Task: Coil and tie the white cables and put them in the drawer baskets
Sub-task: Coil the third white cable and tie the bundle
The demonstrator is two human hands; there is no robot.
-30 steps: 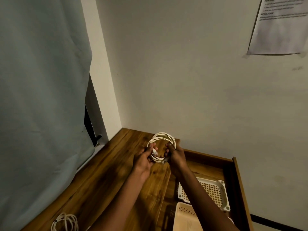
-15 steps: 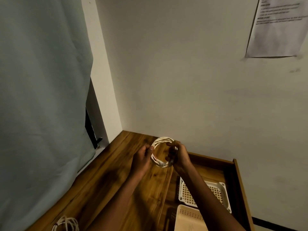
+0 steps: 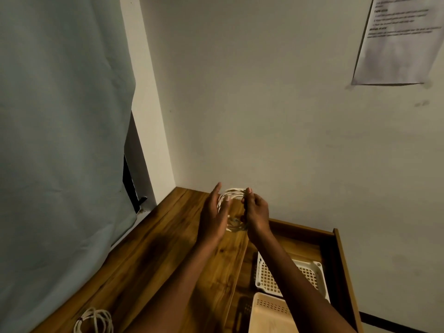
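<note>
Above the far end of the wooden desk [image 3: 149, 255], just beyond the open drawer [image 3: 336, 255], a coiled white cable [image 3: 232, 193] sits between both hands, clear of the desk surface. Right hand [image 3: 255, 212] has fingers curled round the coil's right side, pinching the loops. Left hand [image 3: 213, 217] has fingers mostly straight, palm against the coil's left side; supporting rather than gripping. Coil looks formed; motion blur hides whether a tie is on it.

Status, as a judgement: coiling of this cable roughly done, tie probably in progress or pending, placement not done. A second white cable coil [image 3: 93, 322] lies on the desk's near end, well apart from the drawer, not yet stored; tied or not, can't tell.

Containers inside the drawer: white mesh basket [image 3: 314, 272] at the far side, beige basket [image 3: 266, 313] nearer, touching or overlapping it. No cable visible in either; the right forearm covers part of both, so contents aren't fully checkable.
</note>
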